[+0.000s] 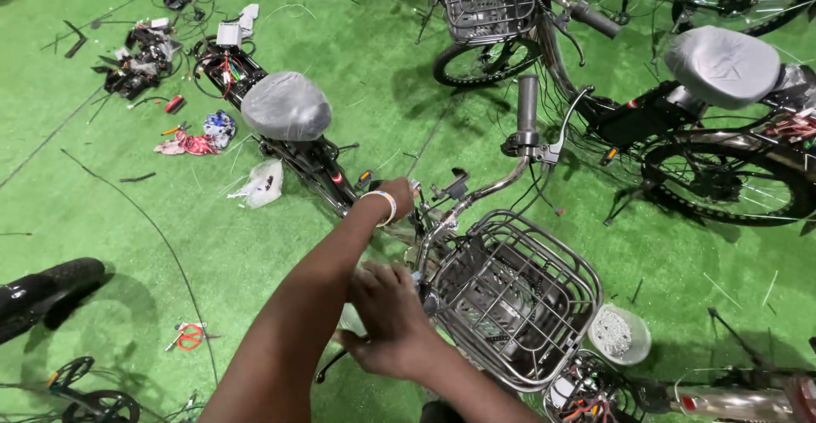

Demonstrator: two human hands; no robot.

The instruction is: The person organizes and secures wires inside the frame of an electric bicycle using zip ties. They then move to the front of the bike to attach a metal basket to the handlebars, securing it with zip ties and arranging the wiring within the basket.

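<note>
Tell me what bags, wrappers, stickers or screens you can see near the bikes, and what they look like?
Plastic bag: on the green floor beside the middle bike's frame, crumpled, clear-white with dark bits inside.
Seat cover: thin grey-clear plastic wrapped over the middle bike's saddle.
Second seat cover: same grey plastic, on the bike at right.
White tub: round, by the wire basket, full of small pale pieces.
No screens show clearly.

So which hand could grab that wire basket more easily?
Probably the right hand: it sits against the basket rim, while the left hand is farther up by the handlebar stem.
</note>
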